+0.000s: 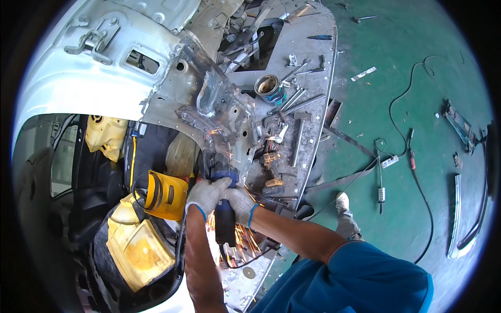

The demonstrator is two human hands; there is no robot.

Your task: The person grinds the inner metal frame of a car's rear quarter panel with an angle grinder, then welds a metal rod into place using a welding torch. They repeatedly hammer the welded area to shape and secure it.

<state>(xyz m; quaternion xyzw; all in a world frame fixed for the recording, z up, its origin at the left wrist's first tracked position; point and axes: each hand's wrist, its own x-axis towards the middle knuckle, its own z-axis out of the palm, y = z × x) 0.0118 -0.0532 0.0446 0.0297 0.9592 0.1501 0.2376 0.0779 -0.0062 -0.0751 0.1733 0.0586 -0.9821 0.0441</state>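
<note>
Both hands wear white knitted gloves with blue cuffs and are closed around a dark blue angle grinder (225,221). My left hand (207,195) grips it near the head, and my right hand (241,203) wraps it from the other side. The grinder's head is against the lower end of a bare, partly rusty metal car-body pillar (211,133), with the disc hidden. Orange sparks (244,237) spray down past my hands, and a few glow on the metal above. A power cord curves away from the grinder's lower end.
A grey workbench (308,117) holds an open can (270,88), two cordless drills (270,159), wrenches and metal bars. Left of my hands, the white car body's opening holds a yellow mask-like shell (168,194) and yellow foam (141,250). Cables (392,117) lie across the green floor.
</note>
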